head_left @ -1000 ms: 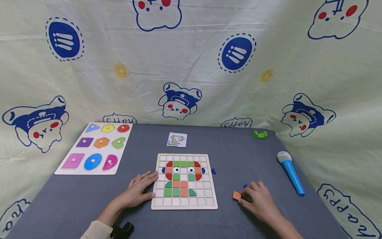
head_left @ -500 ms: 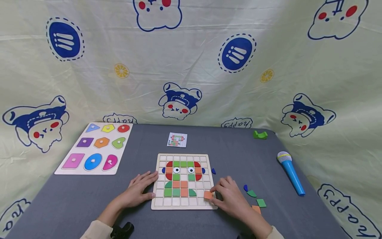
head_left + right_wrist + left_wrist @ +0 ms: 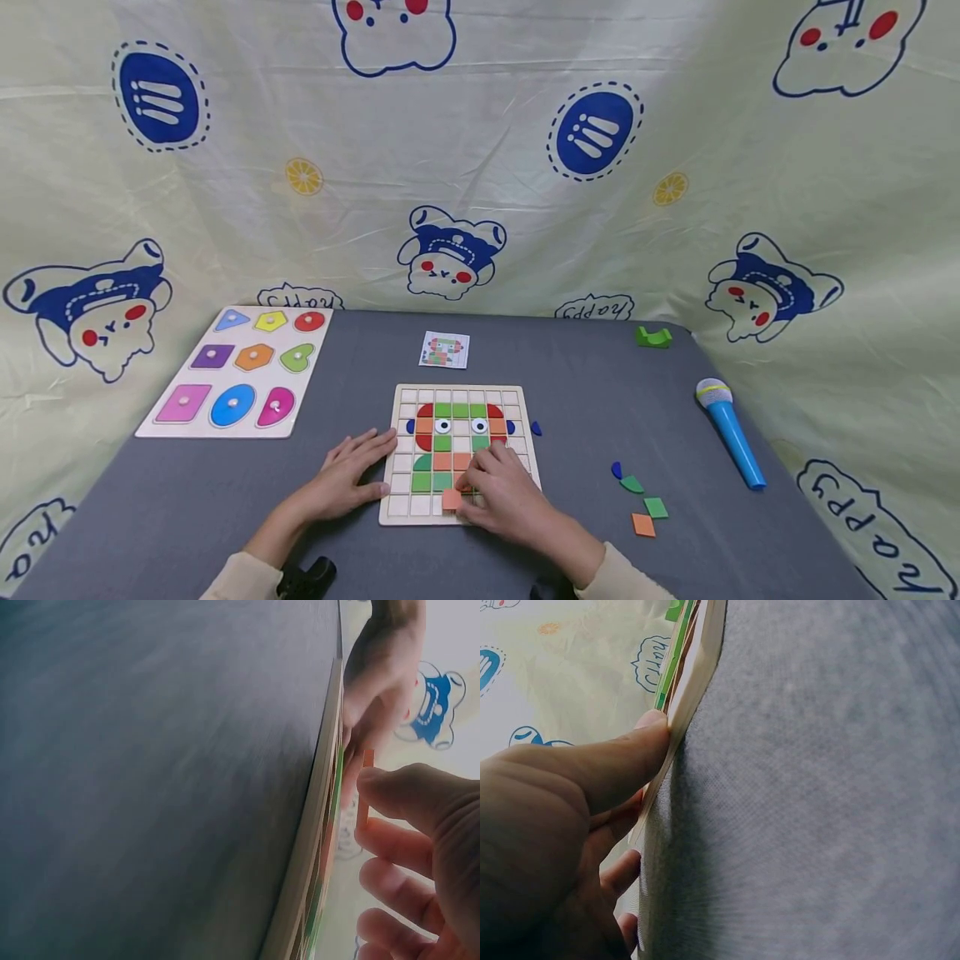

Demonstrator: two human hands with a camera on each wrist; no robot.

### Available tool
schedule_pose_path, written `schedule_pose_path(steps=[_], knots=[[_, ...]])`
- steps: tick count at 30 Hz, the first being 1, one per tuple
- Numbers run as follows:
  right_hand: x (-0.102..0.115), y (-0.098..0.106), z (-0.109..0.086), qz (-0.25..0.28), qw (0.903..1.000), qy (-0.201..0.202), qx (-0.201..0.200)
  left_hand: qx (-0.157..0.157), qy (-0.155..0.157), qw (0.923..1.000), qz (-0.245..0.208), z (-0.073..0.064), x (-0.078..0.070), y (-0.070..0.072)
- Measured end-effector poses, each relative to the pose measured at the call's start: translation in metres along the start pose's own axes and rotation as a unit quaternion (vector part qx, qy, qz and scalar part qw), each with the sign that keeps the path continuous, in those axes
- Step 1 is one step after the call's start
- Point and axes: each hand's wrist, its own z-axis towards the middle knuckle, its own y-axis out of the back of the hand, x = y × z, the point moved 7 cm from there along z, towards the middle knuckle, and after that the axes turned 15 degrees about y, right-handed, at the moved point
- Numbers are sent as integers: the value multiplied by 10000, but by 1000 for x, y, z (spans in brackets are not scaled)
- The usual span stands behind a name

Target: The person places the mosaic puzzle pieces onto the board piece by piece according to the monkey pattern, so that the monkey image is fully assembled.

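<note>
My right hand [image 3: 506,493] pinches an orange square tile [image 3: 451,500] between thumb and finger, over the lower middle of a white gridded mosaic board [image 3: 401,506]. In the right wrist view the tile [image 3: 364,811] appears edge-on, a little apart from the board's face. Green, red, orange and blue tiles with two eye pieces form a picture on the grid; the right hand hides part of its lower right. My left hand [image 3: 347,477] rests at the board's left edge, fingers extended. Seen from the left wrist, its thumb [image 3: 641,754] touches the board's edge.
Right of the board lie an orange square [image 3: 643,525], a green square [image 3: 656,507], a green quarter-round [image 3: 632,484] and blue pieces. A pattern card [image 3: 445,350] is behind the board. A shape puzzle [image 3: 217,429] lies left, a blue toy microphone [image 3: 735,437] right, a green block [image 3: 653,337] far right.
The right hand has carried the orange tile leftward from the loose pieces to above the board's lower middle. My left hand has stayed at the board's edge.
</note>
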Motion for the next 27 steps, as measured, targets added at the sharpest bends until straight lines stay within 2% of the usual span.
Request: schedule_pose_path(steps=[6, 12, 20, 27], knots=[[11, -9, 17, -159, 9996, 244, -55, -19, 12, 10000, 44, 1, 1, 0], [16, -16, 26, -83, 9994, 255, 198, -54, -35, 10000, 51, 1, 0, 1], [19, -24, 32, -114, 9981, 139, 591, -20, -62, 10000, 17, 0, 0, 1], [20, -24, 33, -141, 9978, 156, 636, -54, -127, 9999, -5, 0, 0, 1]])
